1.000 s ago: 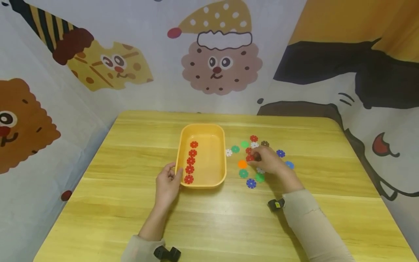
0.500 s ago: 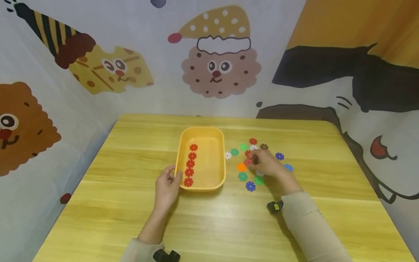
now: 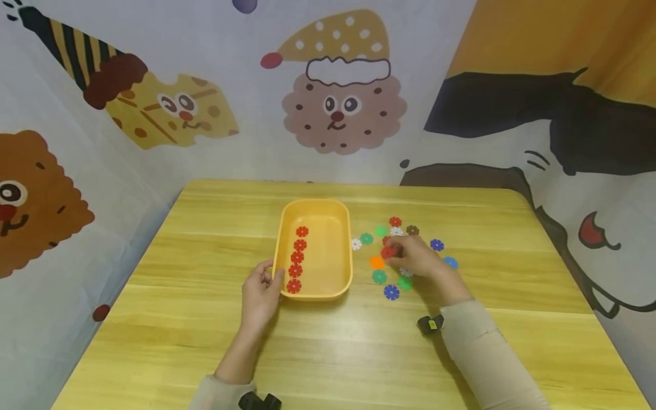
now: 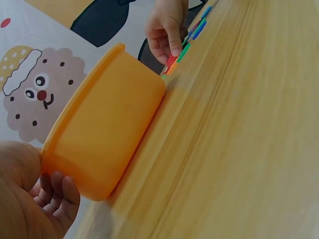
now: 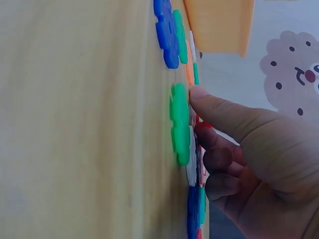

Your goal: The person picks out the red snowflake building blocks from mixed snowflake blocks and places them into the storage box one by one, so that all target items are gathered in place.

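Note:
My left hand [image 3: 261, 295] grips the near-left rim of a yellow plastic tray [image 3: 335, 295], thumb over the edge and fingers outside. In the left wrist view those fingers curl against the tray's [image 4: 107, 119] outer wall. Several red snowflake discs [image 3: 297, 257] lie inside in a line along the tray's left side. Over the loose discs right of the tray, my right hand [image 3: 422, 259] pinches a red snowflake disc [image 3: 388, 252] between thumb and fingers. From the right wrist, the hand [image 5: 269, 154] hides most of that disc.
Around the right hand lie an orange disc [image 3: 377, 262], a dark blue disc [image 3: 392, 292], a brown disc [image 3: 412, 230], a white disc [image 3: 356, 244] and several others. All rest on the wooden table [image 3: 328, 353]. A cartoon-printed cloth [image 3: 205, 159] hangs behind.
The red disc in my right hand has lifted and tilted slightly, and the hand has shifted a little left. My left hand and the tray stay in place; the head view tipped slightly.

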### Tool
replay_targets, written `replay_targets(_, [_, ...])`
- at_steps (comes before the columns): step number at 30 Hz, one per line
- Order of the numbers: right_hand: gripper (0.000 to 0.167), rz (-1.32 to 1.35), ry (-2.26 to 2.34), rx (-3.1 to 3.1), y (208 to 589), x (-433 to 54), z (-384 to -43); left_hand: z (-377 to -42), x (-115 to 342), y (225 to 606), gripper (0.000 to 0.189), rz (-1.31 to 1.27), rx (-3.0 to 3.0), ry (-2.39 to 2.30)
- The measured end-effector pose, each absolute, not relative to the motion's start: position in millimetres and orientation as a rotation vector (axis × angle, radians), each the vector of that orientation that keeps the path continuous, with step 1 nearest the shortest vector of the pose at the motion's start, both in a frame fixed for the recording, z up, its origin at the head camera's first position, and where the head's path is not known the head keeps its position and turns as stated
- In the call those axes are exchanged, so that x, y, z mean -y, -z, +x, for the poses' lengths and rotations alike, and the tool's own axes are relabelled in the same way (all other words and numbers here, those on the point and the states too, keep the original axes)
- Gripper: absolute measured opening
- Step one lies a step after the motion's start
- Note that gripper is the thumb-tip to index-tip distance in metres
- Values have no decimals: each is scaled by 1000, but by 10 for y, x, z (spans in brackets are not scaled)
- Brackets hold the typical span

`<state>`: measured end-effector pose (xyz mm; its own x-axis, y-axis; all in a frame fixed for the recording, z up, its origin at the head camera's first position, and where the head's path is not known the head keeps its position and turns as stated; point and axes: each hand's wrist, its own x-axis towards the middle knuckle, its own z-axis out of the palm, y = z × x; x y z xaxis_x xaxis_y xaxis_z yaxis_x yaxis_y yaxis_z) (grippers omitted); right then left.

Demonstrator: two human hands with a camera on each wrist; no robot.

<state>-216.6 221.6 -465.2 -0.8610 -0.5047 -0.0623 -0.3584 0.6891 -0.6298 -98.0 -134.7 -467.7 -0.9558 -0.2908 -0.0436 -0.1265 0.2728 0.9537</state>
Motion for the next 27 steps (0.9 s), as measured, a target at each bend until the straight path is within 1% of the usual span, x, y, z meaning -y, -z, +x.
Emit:
replay_targets(3, [22,-680,910,-2680,4644,-2196,-2180,-980,1355,4668,42,398,2387,1773])
replay_targets(5, [21,-668,910,-2696,4642,-2184,-2186,-980,1359,4670,42,392,2386,1771])
replay_targets(8, [28,-640,936,-2716,4639,-2159,-2185,-979,1359,4680,42,389,2383,1770])
replay_targets(12, [34,-620,995,-2747,4631,-2106,-2182,-977,1354,4692,41,388,2383,1773])
replay_targets(18, [36,-605,1093,-2791,4617,-2019,-2185,-977,1347,4690,42,376,2382,1772])
replay_targets(22, [41,-646,1154,-2825,4587,-1941,-2193,-974,1345,4688,42,378,2382,1764])
replay_targets(27, [42,-722,1220,-2835,4522,-1810,-2226,-975,1346,4699,41,380,2383,1754])
